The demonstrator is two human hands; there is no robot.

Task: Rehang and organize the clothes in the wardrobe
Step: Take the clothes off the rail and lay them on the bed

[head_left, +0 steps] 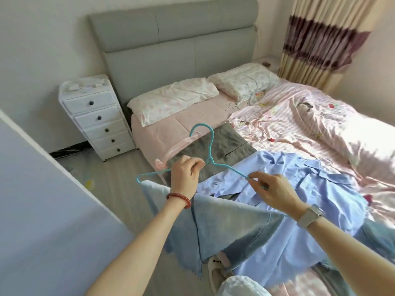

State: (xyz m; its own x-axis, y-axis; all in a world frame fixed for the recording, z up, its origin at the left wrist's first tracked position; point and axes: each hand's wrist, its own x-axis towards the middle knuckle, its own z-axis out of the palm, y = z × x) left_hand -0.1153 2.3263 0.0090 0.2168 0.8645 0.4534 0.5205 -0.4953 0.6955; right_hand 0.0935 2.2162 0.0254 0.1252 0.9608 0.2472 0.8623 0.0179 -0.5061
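Both hands grip the thin, stiff hanger: left hand near its neck, right hand pinching the four-o'clock arm. Denim garment drapes below, soft, fairly heavy; grasp its waistband.

Both hands gripping teal hanger, denim garment draped, bed

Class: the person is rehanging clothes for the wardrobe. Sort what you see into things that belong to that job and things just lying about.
Part of the job:
teal hanger, held by left hand and right hand
denim garment
light blue shirt
grey garment

Just lying about:
pillows
white drawer unit
curtain
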